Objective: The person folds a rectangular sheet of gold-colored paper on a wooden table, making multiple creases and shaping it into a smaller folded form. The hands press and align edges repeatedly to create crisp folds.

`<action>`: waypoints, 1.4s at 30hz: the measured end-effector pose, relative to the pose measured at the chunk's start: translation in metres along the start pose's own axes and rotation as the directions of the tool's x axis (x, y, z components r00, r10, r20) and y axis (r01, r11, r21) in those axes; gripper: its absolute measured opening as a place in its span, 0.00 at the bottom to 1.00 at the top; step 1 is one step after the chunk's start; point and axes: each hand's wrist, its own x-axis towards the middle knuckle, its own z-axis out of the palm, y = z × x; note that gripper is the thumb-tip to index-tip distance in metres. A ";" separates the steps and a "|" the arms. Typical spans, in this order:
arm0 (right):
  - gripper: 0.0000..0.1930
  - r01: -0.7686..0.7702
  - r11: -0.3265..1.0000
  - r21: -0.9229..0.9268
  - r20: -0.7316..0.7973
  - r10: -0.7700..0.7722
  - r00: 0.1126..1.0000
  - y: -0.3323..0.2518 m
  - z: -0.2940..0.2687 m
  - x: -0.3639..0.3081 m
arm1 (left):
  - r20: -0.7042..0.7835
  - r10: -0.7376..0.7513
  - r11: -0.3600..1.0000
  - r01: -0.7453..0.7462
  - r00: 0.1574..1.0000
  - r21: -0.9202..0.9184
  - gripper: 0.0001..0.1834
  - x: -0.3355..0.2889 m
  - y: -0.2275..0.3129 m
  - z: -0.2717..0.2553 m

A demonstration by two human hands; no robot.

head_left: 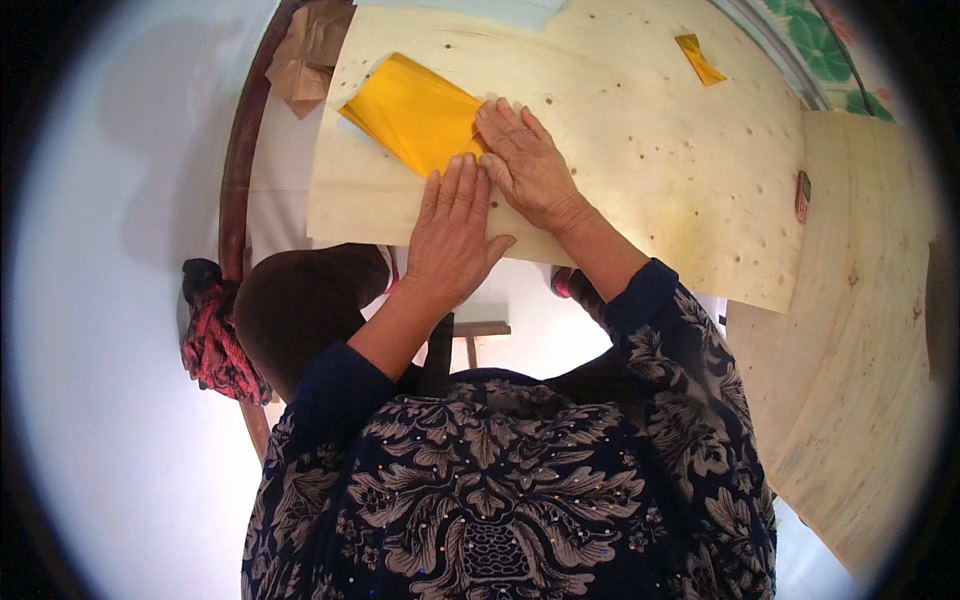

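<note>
Tabletop: pale pitted plywood board (620, 150), w/ small gold paper scrap (699, 58) far side.
Sheet: shiny yellow-gold paper rectangle (415, 112) on board's left end.
Hands: left hand (452, 230), right hand (525, 160) flat, fingers spread, pressing sheet's near edge, no grip.
Risk: uneven pressure may skew or tear the paper.

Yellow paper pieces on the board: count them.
2. A large sheet lies under both hands at the board's near left; a small piece lies at the far right. More may be hidden.
</note>
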 end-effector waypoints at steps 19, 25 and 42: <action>0.37 0.039 0.953 -0.302 0.073 -0.018 0.997 -0.011 0.002 -0.001 | -0.056 -0.009 0.998 0.013 0.998 0.059 0.41 -0.023 -0.010 -0.019; 0.50 -0.072 0.941 -0.331 0.116 0.116 0.986 -0.065 -0.008 -0.053 | 0.127 -0.457 0.598 0.410 0.880 -0.689 0.25 -0.090 -0.015 -0.033; 0.53 -0.142 0.912 -0.385 0.076 0.185 0.980 -0.068 -0.013 -0.087 | 0.494 -0.635 -0.276 0.422 0.594 -0.864 0.13 -0.054 0.026 0.005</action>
